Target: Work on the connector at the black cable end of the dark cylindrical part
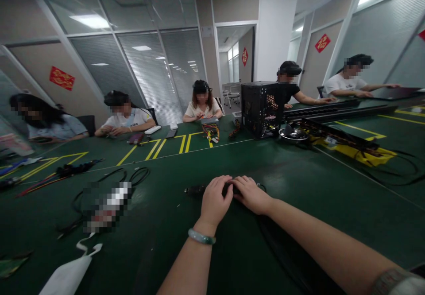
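A black cable (195, 190) lies on the green tabletop in front of me, with its dark plug end sticking out to the left of my hands. My left hand (215, 199) curls over it, fingers bent and closed. Close beside it, my right hand (254, 195) is also closed on the cable, and the two sets of fingertips nearly meet. A thin loop shows beyond the right hand, and a dark length runs down beneath my right forearm. My palms and fingers hide the middle part.
Left of my hands lie a blurred-out item (109, 208) with black cords and a white strip (66, 277). Across the table (159, 250) stand a black computer case (260, 109), a metal bowl (294, 133) and a yellow tray (365, 153) with parts. Several people sit along the far side.
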Demonstrator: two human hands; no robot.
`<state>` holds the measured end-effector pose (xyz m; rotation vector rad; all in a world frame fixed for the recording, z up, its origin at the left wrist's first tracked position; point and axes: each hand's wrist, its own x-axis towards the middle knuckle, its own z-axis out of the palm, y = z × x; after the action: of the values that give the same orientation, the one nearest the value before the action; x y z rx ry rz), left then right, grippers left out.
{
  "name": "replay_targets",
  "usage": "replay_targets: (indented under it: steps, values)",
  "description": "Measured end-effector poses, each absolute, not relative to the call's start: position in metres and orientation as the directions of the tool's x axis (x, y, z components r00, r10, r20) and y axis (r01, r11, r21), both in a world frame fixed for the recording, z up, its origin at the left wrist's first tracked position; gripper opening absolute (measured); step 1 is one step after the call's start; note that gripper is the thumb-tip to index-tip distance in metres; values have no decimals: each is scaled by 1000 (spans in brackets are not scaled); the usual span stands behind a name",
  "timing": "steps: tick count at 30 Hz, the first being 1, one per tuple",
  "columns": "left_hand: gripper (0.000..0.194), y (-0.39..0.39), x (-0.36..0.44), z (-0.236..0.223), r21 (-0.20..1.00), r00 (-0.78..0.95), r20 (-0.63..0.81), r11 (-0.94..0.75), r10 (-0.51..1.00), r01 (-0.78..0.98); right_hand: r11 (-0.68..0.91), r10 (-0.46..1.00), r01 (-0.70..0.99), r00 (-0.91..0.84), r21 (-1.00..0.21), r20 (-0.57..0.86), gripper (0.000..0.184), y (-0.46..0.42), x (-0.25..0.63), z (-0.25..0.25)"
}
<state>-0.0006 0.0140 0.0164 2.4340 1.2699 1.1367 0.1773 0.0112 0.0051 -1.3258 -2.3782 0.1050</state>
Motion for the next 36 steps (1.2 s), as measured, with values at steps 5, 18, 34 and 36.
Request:
replay_targets:
  steps: [5, 18, 34, 36]
  values:
    - [32, 23, -2, 10, 459, 336, 470, -551, 816, 697, 602, 793, 754, -524, -263, 312, 46, 24, 174, 2]
    - [44, 23, -4, 10, 400, 440, 371, -568, 818, 719, 178, 976, 978, -161, -108, 147, 36, -15, 195, 6]
    - [38, 22, -20, 19, 389, 438, 233, -496, 868, 776, 114, 936, 614, -330, -781, -122, 25, 3, 211, 16]
    - [38, 21, -23, 23, 379, 449, 200, -491, 871, 784, 110, 944, 589, -314, -801, -102, 24, 6, 205, 19]
